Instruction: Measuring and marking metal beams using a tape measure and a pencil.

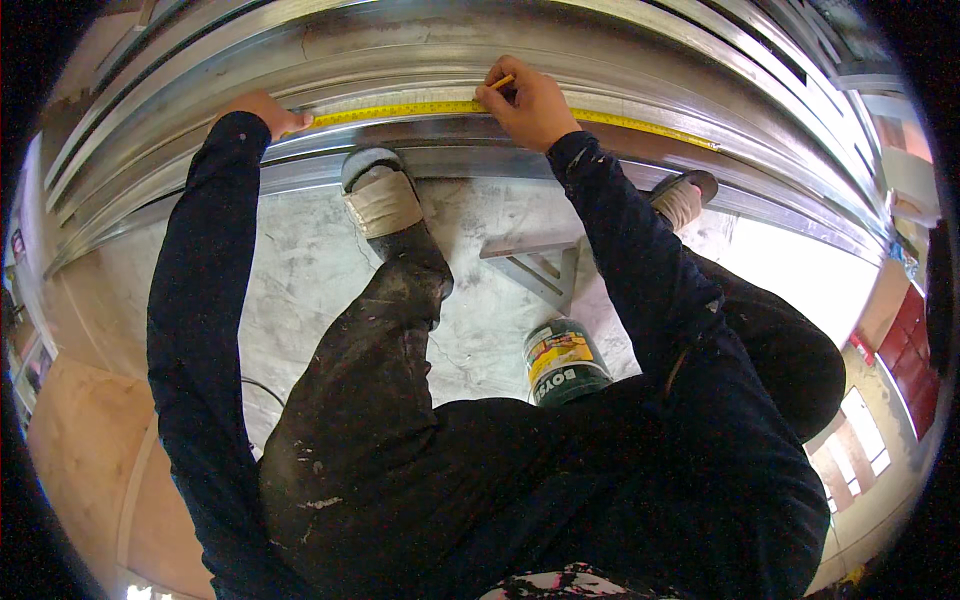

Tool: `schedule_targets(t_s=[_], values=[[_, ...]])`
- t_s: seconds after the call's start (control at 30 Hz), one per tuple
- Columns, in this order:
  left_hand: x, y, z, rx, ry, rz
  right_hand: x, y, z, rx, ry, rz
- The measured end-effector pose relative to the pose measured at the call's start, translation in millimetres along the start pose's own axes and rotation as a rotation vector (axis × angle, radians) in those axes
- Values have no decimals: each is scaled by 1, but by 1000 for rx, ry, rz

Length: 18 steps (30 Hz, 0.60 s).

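Note:
A yellow measuring tape (410, 110) is drawn out along a long shiny metal profile (350, 100) in front of me. At the tape's left end my left hand (262, 110) is closed, its thumb pressed on the blade against the metal. My right hand (535, 108) pinches a short yellow pencil (502, 82) and rests over the middle of the tape, fingertips at its edge. The blade runs on to the right beneath that wrist. Whether the pencil's point touches the metal is hidden by the fingers.
More long metal profiles (660, 40) lie side by side beyond my hands. Between my sandalled feet (385, 200) are a grey triangular square (535, 270) and a dark green paint can (565, 362) on the pale concrete floor (470, 220). Plywood sheets (90, 430) stand at the left.

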<state>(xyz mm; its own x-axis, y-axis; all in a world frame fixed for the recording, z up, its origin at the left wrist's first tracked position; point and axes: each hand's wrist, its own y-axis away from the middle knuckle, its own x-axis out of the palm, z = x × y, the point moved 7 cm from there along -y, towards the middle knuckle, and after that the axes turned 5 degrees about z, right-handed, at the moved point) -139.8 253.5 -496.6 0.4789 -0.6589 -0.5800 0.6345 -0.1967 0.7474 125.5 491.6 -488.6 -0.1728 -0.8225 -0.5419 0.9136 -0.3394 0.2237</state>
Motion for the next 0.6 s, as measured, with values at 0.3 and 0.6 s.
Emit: schedule_targets(t_s=[0.3,0.6], values=[[9,-9,3,22,1,29,0,-1,13,-70,27,-5],[-9,12,-9,54,-17,18,-19,8,21,-90,75,-241]])
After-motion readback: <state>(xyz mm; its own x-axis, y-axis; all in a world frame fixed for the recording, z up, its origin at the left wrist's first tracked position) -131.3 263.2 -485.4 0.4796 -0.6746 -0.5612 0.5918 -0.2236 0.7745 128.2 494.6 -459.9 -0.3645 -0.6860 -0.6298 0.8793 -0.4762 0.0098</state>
